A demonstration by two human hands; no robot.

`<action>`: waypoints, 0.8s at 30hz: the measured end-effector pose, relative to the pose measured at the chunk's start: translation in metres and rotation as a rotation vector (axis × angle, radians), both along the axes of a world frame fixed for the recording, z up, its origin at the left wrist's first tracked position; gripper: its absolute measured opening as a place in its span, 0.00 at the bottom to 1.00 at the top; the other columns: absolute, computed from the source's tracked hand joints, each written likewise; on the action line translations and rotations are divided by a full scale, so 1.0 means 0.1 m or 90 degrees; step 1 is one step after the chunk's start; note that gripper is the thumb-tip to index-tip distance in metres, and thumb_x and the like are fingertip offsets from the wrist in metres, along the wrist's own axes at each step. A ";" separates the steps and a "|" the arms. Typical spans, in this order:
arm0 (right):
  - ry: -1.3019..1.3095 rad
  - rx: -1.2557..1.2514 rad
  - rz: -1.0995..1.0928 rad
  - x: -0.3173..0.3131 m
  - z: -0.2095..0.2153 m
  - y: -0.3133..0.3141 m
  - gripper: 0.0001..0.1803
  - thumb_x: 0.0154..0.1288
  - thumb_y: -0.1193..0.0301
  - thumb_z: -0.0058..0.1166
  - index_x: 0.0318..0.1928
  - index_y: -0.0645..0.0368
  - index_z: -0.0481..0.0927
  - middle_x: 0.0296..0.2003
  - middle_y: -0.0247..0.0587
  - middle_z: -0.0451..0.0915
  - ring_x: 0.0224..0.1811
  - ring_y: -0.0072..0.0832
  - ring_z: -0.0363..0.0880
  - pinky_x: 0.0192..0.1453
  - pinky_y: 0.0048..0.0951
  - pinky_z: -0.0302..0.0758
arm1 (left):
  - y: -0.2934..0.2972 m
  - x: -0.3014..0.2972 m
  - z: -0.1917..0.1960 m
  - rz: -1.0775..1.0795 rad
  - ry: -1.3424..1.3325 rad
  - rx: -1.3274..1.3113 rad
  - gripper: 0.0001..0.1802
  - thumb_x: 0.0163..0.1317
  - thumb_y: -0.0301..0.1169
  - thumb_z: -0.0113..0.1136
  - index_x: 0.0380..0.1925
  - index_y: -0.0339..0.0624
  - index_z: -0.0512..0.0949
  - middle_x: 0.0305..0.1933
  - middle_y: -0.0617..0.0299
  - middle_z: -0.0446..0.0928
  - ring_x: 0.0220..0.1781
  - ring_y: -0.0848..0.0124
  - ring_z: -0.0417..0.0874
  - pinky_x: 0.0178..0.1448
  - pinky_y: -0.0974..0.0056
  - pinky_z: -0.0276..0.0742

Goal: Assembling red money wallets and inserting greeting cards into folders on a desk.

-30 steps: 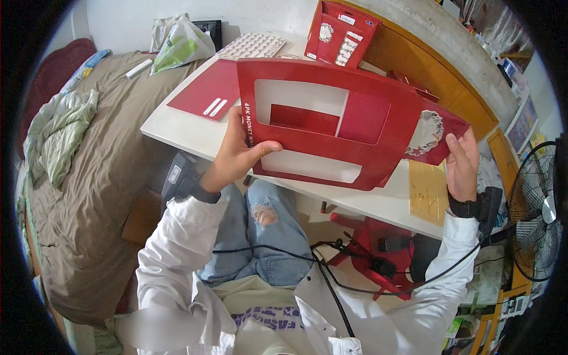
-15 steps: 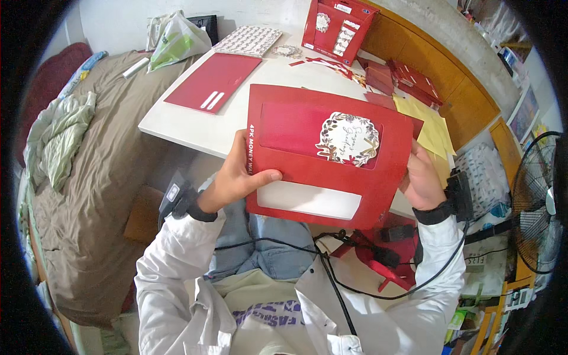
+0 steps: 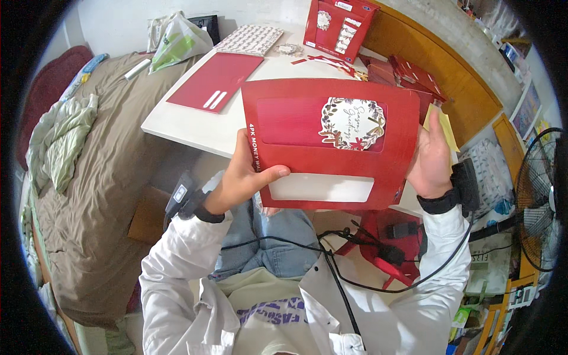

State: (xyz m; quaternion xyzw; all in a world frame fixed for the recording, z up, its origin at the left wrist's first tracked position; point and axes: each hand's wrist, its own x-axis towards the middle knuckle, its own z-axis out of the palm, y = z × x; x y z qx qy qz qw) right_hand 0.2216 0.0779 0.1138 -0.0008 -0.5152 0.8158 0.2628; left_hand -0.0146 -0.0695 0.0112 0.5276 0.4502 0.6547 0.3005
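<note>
In front of me is a red cardboard box (image 3: pixel 319 164), tilted, with a large upper window and a smaller white one below. A white wreath-shaped tag (image 3: pixel 352 123) shows in the upper window. My left hand (image 3: pixel 239 182) grips the box's left edge, thumb on the front face and the other fingers hidden behind. At the right edge, my right hand (image 3: pixel 432 163) rests its palm side against the box with fingers stretched upward.
The white table (image 3: pixel 177 121) holds a red card folder (image 3: pixel 216 77), a patterned sheet (image 3: pixel 251 39), a standing red box (image 3: pixel 338 29) and red paper strips (image 3: pixel 325 63). A yellow sheet (image 3: pixel 448 131) and a fan (image 3: pixel 537 198) are at right. Black cables (image 3: pixel 278 238) cross my lap.
The box has shifted slightly up and to the right, its front tilting a little. My right hand has opened from gripping the right edge to fingers stretched along it.
</note>
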 end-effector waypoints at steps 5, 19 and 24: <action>-0.143 0.284 -0.351 -0.14 0.09 -0.23 0.24 0.69 0.63 0.43 0.60 0.62 0.63 0.55 0.40 0.70 0.55 0.25 0.69 0.60 0.29 0.64 | 0.06 0.07 -0.03 0.012 -0.032 0.045 0.36 0.52 0.30 0.67 0.52 0.35 0.52 0.52 0.51 0.64 0.54 0.69 0.69 0.56 0.64 0.70; -0.047 0.431 -0.492 -0.16 0.21 -0.21 0.12 0.59 0.77 0.56 0.43 0.64 0.72 0.39 0.37 0.79 0.39 0.20 0.75 0.47 0.23 0.72 | 0.15 0.13 -0.12 0.076 0.044 0.141 0.36 0.56 0.33 0.64 0.55 0.35 0.50 0.53 0.50 0.63 0.57 0.68 0.66 0.59 0.62 0.65; -0.074 0.609 -0.518 -0.10 0.59 -0.18 0.10 0.59 0.76 0.57 0.41 0.64 0.75 0.37 0.35 0.79 0.38 0.18 0.75 0.45 0.21 0.72 | 0.19 0.04 0.06 0.019 -0.006 0.032 0.32 0.59 0.33 0.60 0.56 0.33 0.55 0.54 0.52 0.65 0.57 0.67 0.66 0.62 0.61 0.61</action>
